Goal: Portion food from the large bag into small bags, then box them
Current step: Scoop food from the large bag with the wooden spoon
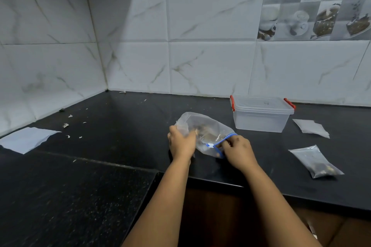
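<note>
A large clear bag (206, 134) with a blue zip strip lies on the black table (120, 126), slightly right of centre and near the front edge, its zip end turned toward the person. Brownish food (202, 129) shows through the plastic; what it is cannot be told from this view. The left hand (181, 142) grips the bag's closed far-left end, fingers curled round bunched plastic. The right hand (236, 149) pinches the blue zip strip at the bag's mouth, fingers curled on it. Whether the mouth is open or sealed cannot be told. Behind and right of the bag, apart from it, stands a clear box (262, 114) with its lid on and a red clip at each end; it appears to hold nothing. A small dark mark on the lid is too small to read. Right of the box lie flat empty small bags (311, 127), overlapping. Nearer the front edge on the right lies a filled small bag (316, 161), flat on the table, dark contents gathered at its near end. No brand or label is legible on any bag or on the box. At the far left a white sheet (28, 139) lies flat on the table, with pale scraps (65, 125) scattered beyond it. The wall tiles (313, 2) at upper right carry printed pictures of cups and desserts, without readable writing.
</note>
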